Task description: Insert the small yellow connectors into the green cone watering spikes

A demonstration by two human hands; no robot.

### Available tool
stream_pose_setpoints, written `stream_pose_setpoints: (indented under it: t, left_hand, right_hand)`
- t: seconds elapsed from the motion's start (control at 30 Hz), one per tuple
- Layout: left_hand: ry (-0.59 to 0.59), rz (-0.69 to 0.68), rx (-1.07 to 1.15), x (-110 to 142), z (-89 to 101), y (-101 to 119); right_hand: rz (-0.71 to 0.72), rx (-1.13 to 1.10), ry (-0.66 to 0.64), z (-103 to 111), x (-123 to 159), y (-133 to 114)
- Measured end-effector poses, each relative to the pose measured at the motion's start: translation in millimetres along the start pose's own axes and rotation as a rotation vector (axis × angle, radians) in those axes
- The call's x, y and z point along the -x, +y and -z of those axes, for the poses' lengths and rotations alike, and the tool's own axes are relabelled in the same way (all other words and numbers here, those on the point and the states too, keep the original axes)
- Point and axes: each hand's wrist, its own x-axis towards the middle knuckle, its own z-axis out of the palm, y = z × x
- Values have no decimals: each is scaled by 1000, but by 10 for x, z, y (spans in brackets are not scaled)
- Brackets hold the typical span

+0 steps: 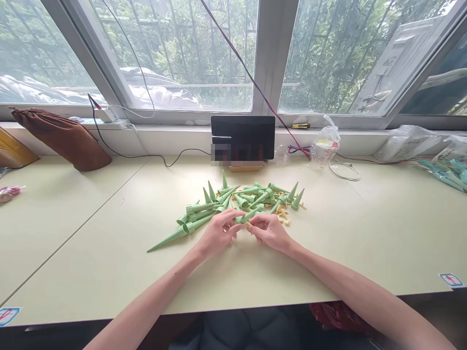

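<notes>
My left hand (219,231) is closed around the base of a green plastic spike (251,214), whose tip slants up to the right. My right hand (270,231) pinches a small yellow plastic piece (248,223) right at the base of that spike. Whether the two parts touch is too small to tell. Beyond both hands lies a heap of similar green spikes (199,208), some standing point up and others on their sides. Loose yellow pieces (282,212) are scattered by the heap's right side, just past my right hand.
A tablet (242,138) stands at the back of the pale table (109,253) on a small stand. Along the window sill are a brown bag (65,138), a plastic-wrapped cup (326,146), coiled cables (345,171) and clear plastic bags (406,143). Blue-green items (447,172) lie far right.
</notes>
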Motion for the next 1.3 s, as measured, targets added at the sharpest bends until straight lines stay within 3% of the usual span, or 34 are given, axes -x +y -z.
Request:
stream_pose_setpoints:
  t: [0.87,1.3]
  left_hand:
    - [-1,0,18,-2,6,3]
    - [16,-10,-60,2,0,36]
  right_hand:
    - [-93,-202,-91,22,-46,-95]
    - [-28,-105,-55,10,-31,-41]
